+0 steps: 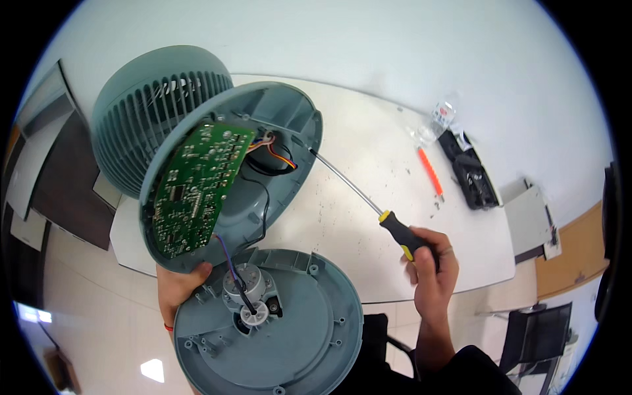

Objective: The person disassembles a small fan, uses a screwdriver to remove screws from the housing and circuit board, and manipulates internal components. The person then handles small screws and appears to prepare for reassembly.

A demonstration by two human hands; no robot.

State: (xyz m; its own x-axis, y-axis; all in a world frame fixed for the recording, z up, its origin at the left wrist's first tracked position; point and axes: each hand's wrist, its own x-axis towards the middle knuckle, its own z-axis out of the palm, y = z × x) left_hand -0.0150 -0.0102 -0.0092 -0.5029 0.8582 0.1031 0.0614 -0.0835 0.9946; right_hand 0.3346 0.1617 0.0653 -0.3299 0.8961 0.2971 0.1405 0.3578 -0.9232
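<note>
Right hand point(434, 271) clamps the screwdriver point(384, 216); left hand point(179, 284), can't tell, fingers hidden. Shell point(247, 205) looks stiff, circuit board point(197, 187) fragile, I'd grab the rim point(318, 126).

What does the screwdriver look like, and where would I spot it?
Start at the white table; by its near edge, toward the right, is the person's right hand. It grips the screwdriver, whose shaft slants up-left toward the upper grey shell. Its silver shaft and black, yellow-trimmed handle set it apart from the orange stick lying farther back.
</note>
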